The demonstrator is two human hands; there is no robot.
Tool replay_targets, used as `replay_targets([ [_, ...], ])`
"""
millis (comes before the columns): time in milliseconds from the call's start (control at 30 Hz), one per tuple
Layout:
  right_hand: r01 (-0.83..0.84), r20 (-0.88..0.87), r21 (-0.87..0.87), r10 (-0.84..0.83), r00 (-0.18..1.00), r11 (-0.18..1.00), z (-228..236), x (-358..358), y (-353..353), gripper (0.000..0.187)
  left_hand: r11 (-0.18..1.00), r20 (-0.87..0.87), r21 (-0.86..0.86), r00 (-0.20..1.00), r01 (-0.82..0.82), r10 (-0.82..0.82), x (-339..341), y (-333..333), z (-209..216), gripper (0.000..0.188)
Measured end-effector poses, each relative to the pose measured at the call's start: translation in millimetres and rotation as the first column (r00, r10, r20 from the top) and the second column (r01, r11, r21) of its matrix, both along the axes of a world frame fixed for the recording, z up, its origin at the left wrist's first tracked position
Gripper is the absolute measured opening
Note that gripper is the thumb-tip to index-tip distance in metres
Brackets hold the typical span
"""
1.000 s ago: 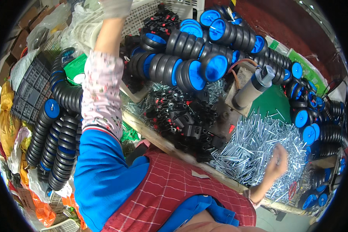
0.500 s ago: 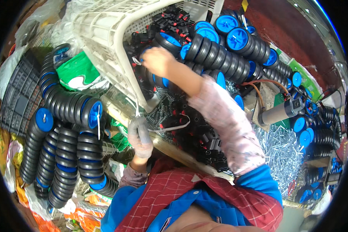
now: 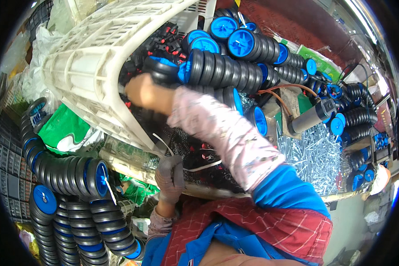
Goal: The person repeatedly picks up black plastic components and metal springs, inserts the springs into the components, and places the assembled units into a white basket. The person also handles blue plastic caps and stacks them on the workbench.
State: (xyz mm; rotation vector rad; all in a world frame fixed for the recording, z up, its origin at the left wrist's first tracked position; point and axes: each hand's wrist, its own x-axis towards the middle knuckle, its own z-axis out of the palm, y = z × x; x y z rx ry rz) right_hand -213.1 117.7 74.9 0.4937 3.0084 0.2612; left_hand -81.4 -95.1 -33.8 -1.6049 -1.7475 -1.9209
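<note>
The person's left hand (image 3: 170, 177), gloved in grey, curls its fingers closed on a slim white plastic strip (image 3: 204, 167) at the surface's pale wooden edge (image 3: 135, 170), as the bare right hand (image 3: 146, 91), blurred, reaches at the mouth of a white slatted plastic crate (image 3: 82, 66) holding black-and-red plastic parts (image 3: 170, 42); its grip cannot be told. The step appears to be a reach for parts, calling next for clearing the rim. Room looks tight beside the stacked black, blue-hubbed wheels (image 3: 217, 68), looser over the silver metal pins (image 3: 310, 155).
</note>
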Motion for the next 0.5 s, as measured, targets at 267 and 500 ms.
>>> replay_targets([
  [267,-0.4,-0.725,-0.687,-0.613,0.314,0.607,108.8,171.4,133.0,0.036,0.99,0.291,-0.034,0.949,0.138,-0.123,5.9,63.6,29.4,0.047],
  [500,-0.726,-0.9,-0.353,-0.427,0.09,0.59,122.5,196.3,140.6,0.034,0.975,0.31,0.003,0.927,0.221,-0.211,-6.0,98.0,34.8,0.043],
])
